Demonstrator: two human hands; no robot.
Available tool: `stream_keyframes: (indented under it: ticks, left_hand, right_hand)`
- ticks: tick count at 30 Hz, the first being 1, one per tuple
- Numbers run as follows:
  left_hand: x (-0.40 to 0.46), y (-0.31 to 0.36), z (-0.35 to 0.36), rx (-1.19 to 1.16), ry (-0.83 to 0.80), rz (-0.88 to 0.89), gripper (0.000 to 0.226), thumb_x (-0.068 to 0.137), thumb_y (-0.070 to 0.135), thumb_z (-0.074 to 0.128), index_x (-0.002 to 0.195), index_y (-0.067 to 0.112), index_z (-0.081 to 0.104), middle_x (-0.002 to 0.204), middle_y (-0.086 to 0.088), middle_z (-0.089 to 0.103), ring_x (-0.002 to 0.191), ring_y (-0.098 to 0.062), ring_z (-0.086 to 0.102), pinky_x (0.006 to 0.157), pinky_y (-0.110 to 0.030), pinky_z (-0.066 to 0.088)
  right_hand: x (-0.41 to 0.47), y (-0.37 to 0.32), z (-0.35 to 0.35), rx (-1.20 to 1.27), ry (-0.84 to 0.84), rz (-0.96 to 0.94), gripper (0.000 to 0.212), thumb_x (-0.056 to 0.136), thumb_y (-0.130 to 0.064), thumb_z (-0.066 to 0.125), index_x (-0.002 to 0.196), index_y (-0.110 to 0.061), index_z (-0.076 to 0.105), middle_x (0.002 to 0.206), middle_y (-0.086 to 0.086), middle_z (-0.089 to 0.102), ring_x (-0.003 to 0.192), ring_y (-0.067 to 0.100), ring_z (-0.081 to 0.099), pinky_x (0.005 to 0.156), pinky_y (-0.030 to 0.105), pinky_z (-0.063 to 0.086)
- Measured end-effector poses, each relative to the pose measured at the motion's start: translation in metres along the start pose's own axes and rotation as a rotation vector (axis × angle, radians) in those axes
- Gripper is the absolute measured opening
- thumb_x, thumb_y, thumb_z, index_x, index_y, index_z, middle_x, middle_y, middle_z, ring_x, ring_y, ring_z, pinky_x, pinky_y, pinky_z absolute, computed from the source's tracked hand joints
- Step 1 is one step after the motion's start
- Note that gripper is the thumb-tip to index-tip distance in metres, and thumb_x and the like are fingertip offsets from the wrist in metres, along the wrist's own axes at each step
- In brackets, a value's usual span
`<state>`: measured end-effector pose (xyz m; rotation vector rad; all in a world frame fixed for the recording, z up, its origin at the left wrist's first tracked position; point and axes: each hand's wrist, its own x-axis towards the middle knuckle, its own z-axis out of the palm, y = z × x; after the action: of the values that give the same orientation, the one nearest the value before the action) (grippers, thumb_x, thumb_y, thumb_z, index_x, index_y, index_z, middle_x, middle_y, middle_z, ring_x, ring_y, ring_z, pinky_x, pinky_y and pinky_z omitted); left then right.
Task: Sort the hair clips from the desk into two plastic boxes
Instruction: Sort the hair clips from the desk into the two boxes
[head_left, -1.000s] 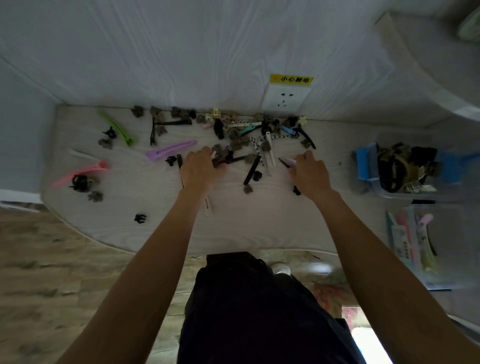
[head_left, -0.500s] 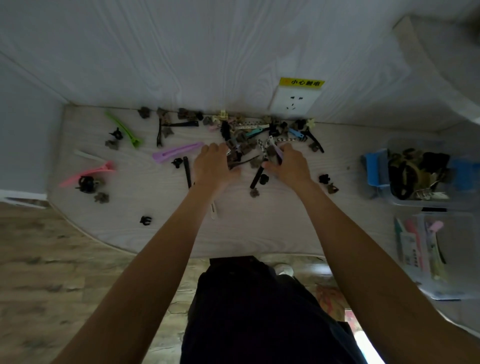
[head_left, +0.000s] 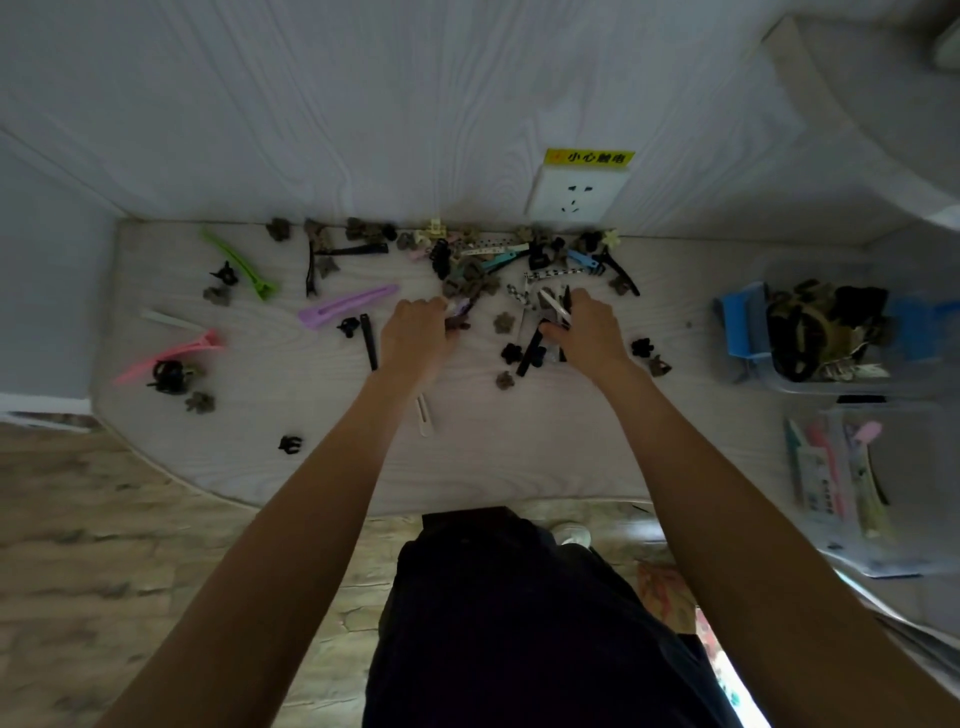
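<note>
Many hair clips lie scattered on the pale desk (head_left: 311, 457), thickest in a pile (head_left: 498, 260) along the back wall. My left hand (head_left: 415, 338) has its fingers curled around small dark and lilac clips at the pile's front edge. My right hand (head_left: 587, 327) grips a bundle of long clips, one white and one black sticking out past the fingers. A purple long clip (head_left: 348, 310) and a black bar clip (head_left: 369, 340) lie just left of my left hand. Two clear plastic boxes stand at the right: the far one (head_left: 831, 338) holds claw clips, the near one (head_left: 852, 478) holds long flat clips.
A green clip (head_left: 239, 264), a pink clip (head_left: 166, 356) and small dark claw clips sit on the desk's left part. A white clip (head_left: 425, 413) lies under my left forearm. A wall socket (head_left: 576, 200) with a yellow label is behind the pile. The desk's curved front edge meets wooden floor.
Both hands drew back slightly from the pile and closed on clips. The right hand now holds long clips that lay on the desk before.
</note>
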<state>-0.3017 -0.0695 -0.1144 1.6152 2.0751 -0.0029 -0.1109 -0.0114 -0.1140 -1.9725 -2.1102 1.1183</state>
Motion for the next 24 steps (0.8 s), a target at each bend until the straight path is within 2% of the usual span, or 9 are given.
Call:
stream_keyframes:
  ticks: [4,7,9,12,14,17,20,22,24]
  left_hand:
    - [-0.004,-0.003,-0.008,-0.039,0.055,0.022,0.031,0.096,0.025,0.043,0.112,-0.001,0.050,0.113,-0.022,0.056,0.112,-0.036,0.045,0.090,-0.041,0.038]
    - [-0.005,-0.005,-0.015,-0.087,0.101,0.062,0.035,0.097,0.026,0.035,0.106,-0.004,0.051,0.106,-0.023,0.056,0.108,-0.037,0.043,0.091,-0.043,0.034]
    - [-0.006,-0.005,-0.018,-0.084,0.114,0.098,0.040,0.097,0.029,0.028,0.102,-0.002,0.052,0.102,-0.019,0.056,0.103,-0.034,0.042,0.085,-0.041,0.034]
    - [-0.012,-0.002,-0.022,-0.179,0.172,0.123,0.031,0.097,0.028,0.042,0.100,0.000,0.052,0.095,-0.016,0.053,0.102,-0.030,0.042,0.075,-0.037,0.035]
    - [-0.014,0.001,-0.024,-0.191,0.209,0.143,0.031,0.097,0.031,0.042,0.099,0.002,0.052,0.093,-0.014,0.050,0.090,-0.027,0.047,0.071,-0.034,0.036]
    - [-0.013,0.003,-0.024,-0.139,0.174,0.204,0.031,0.098,0.032,0.036,0.100,0.004,0.049,0.081,-0.012,0.061,0.068,-0.029,0.057,0.060,-0.034,0.039]
    - [-0.012,0.003,-0.021,-0.257,0.058,0.138,0.028,0.099,0.028,0.035,0.108,0.003,0.042,0.069,-0.010,0.057,0.061,-0.033,0.059,0.047,-0.035,0.036]
    - [-0.009,0.004,-0.019,-0.367,0.038,0.083,0.024,0.099,0.026,0.036,0.107,0.004,0.040,0.065,-0.005,0.051,0.059,-0.031,0.056,0.047,-0.037,0.038]
    - [-0.005,0.004,-0.018,-0.472,0.011,0.048,0.019,0.099,0.023,0.037,0.107,0.006,0.039,0.069,-0.003,0.053,0.060,-0.028,0.056,0.051,-0.037,0.042]
  right_hand:
    - [-0.003,0.004,-0.003,0.101,0.011,0.027,0.022,0.089,-0.022,0.060,0.094,-0.002,0.053,0.081,0.006,0.049,0.077,0.018,0.046,0.056,0.023,0.036]
    - [-0.008,0.007,-0.010,0.162,0.068,0.042,0.020,0.091,-0.023,0.057,0.079,-0.010,0.047,0.071,0.003,0.046,0.074,0.018,0.045,0.047,0.017,0.028]
    - [-0.009,0.009,-0.014,0.178,0.092,0.021,0.029,0.093,-0.023,0.053,0.067,-0.013,0.043,0.065,0.000,0.043,0.071,0.018,0.045,0.047,0.018,0.027]
    - [-0.012,0.006,-0.016,0.195,0.125,0.007,0.034,0.097,-0.024,0.045,0.067,-0.008,0.045,0.066,0.005,0.045,0.061,0.018,0.042,0.046,0.017,0.028]
    - [-0.015,-0.001,-0.017,0.195,0.135,0.025,0.037,0.099,-0.026,0.039,0.064,-0.017,0.036,0.063,0.000,0.040,0.054,0.011,0.037,0.046,0.020,0.028]
    - [-0.016,-0.007,-0.013,0.234,0.103,0.058,0.029,0.101,-0.029,0.031,0.080,-0.012,0.042,0.077,0.008,0.055,0.063,0.019,0.050,0.058,0.027,0.039]
    - [-0.012,-0.007,-0.007,0.239,0.029,0.096,0.025,0.100,-0.027,0.032,0.102,-0.005,0.045,0.089,0.018,0.063,0.074,0.028,0.060,0.057,0.033,0.046]
    - [-0.011,-0.007,-0.003,0.049,0.014,0.051,0.024,0.100,-0.023,0.032,0.104,-0.005,0.047,0.085,0.016,0.060,0.078,0.033,0.059,0.057,0.034,0.041]
    - [-0.008,-0.008,-0.002,-0.154,0.027,-0.045,0.027,0.099,-0.022,0.036,0.117,-0.004,0.047,0.096,0.020,0.062,0.085,0.035,0.060,0.061,0.033,0.037]
